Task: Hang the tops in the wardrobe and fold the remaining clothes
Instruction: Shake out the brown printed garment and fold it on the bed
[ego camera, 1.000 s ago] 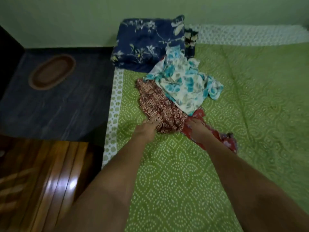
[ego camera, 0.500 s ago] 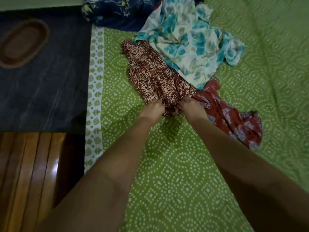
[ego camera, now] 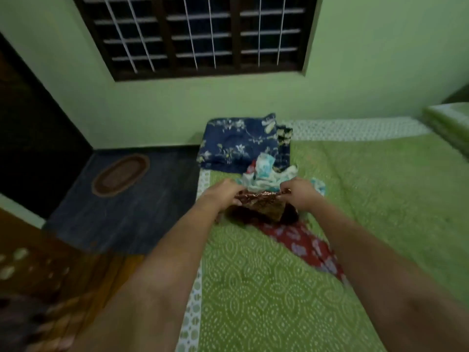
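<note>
Pinched the maroon printed garment's (ego camera: 261,203) top edge, stretched crosswise between left hand (ego camera: 223,193) and right hand (ego camera: 298,190), equally near.

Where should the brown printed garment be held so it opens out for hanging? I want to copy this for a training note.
Hold the brown printed garment along its top edge, one corner in each of the hands, coming from above. The left hand and right hand already pinch that edge stretched between them, and the cloth hangs below, above the bed.
</note>
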`<action>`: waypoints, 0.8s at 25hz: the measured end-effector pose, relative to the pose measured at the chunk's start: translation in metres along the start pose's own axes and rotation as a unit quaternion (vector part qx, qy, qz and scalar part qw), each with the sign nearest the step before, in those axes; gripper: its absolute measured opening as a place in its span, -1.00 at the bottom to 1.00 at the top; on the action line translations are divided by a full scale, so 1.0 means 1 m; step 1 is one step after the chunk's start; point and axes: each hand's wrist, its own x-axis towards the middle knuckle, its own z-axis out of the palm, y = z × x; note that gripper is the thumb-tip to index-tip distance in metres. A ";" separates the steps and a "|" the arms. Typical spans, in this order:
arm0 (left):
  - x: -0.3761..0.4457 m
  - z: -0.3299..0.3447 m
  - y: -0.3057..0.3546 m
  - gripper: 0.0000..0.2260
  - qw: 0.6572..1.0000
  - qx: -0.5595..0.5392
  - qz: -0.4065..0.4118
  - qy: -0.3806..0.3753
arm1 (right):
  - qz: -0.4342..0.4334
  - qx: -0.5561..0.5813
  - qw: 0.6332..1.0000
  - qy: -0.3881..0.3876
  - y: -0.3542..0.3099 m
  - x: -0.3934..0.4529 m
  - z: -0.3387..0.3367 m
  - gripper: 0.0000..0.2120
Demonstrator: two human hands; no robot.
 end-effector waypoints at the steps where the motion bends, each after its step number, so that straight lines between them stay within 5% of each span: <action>1: -0.016 -0.045 0.011 -0.71 0.999 0.037 -0.021 0.025 | 0.002 0.047 0.998 0.028 -0.015 -0.017 -0.041 -0.81; 6: -0.102 -0.195 0.051 -0.78 0.941 0.079 -0.158 0.290 | -0.033 0.256 0.944 0.206 -0.077 -0.094 -0.173 -0.75; 8: -0.125 -0.225 0.069 -0.79 0.909 0.049 -0.210 0.355 | -0.038 0.328 0.931 0.157 -0.090 -0.110 -0.188 -0.49; 11: -0.142 -0.249 0.097 -0.81 0.900 -0.113 -0.228 0.354 | -0.012 0.329 0.942 -0.063 -0.112 -0.132 -0.188 -0.01; 13: -0.145 -0.251 0.117 -0.76 0.908 -0.267 -0.123 0.298 | -0.011 0.340 0.926 -0.165 -0.130 -0.142 -0.182 -0.21; 16: -0.149 -0.221 0.126 -0.57 0.842 -0.495 -0.013 0.215 | -0.033 0.473 0.874 -0.107 -0.145 -0.148 -0.181 -0.53; 20: -0.152 -0.149 0.063 -0.58 0.824 -0.390 -0.260 0.318 | -0.019 0.644 0.761 -0.071 -0.130 -0.147 -0.184 -0.64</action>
